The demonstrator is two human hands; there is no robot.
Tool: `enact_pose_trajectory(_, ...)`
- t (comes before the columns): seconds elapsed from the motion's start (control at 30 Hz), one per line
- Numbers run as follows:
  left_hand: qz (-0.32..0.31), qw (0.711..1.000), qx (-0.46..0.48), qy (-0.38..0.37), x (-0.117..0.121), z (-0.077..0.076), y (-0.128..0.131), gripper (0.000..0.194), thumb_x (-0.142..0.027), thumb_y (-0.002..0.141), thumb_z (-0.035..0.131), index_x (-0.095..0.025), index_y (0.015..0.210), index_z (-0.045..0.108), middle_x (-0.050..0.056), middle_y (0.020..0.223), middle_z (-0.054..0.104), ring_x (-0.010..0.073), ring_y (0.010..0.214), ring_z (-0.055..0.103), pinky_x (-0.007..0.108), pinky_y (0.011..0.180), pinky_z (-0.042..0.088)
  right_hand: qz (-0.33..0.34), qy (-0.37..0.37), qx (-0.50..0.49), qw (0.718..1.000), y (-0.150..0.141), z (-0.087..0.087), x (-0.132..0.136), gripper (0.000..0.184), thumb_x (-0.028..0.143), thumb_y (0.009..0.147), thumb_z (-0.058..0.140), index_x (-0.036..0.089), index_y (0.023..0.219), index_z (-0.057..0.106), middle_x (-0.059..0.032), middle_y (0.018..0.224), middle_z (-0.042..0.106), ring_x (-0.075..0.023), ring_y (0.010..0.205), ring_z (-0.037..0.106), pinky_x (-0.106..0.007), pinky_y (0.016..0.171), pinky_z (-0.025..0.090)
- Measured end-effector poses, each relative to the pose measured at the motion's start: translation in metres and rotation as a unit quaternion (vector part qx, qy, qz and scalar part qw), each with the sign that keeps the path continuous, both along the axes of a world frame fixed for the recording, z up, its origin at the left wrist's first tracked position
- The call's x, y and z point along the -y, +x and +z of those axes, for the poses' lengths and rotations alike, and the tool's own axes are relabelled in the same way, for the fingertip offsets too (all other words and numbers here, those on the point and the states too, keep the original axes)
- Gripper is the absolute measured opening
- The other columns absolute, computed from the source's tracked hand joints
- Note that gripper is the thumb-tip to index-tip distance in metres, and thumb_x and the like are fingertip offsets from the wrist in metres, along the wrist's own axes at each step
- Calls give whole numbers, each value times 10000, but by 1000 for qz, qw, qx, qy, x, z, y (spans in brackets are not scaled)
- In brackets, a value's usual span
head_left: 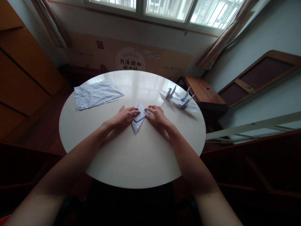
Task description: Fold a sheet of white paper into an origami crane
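A small piece of folded paper [139,116] lies near the middle of the round white table, with a layered diamond on top and a point toward me. My left hand [124,116] holds down its left side, fingertips resting on the paper. At the right corner, my right hand [157,116] grips the edge between thumb and fingers. Parts of both side corners are hidden under the fingers. Several folded paper cranes [170,93] stand on the table to the right, beyond my right hand.
Creased paper sheets [96,94] lie on the left of the white table [131,163]. Beyond the table's right rim stands a wooden stool or small table [204,89]. A window [166,9] and a printed panel [150,59] are at the back.
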State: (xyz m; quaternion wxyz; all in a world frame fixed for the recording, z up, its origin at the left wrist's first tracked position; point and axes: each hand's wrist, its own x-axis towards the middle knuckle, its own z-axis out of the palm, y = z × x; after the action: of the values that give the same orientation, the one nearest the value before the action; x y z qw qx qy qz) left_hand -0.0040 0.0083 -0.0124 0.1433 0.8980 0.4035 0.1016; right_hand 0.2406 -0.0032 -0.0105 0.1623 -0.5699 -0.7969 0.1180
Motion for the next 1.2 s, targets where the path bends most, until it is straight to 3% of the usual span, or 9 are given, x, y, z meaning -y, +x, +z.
enact_pose_trajectory(1.2, -7, 1000, 2, 0, 0, 1, 0, 446, -289, 1057, 372, -260, 1471, 536, 118, 1568, 467, 306, 1464, 408, 674, 1200, 128, 7, -4, -4, 1000, 2, -1, -1, 445, 413, 947, 600, 253, 1356, 670, -113, 1466, 551, -338, 1362, 452, -519, 1169, 356)
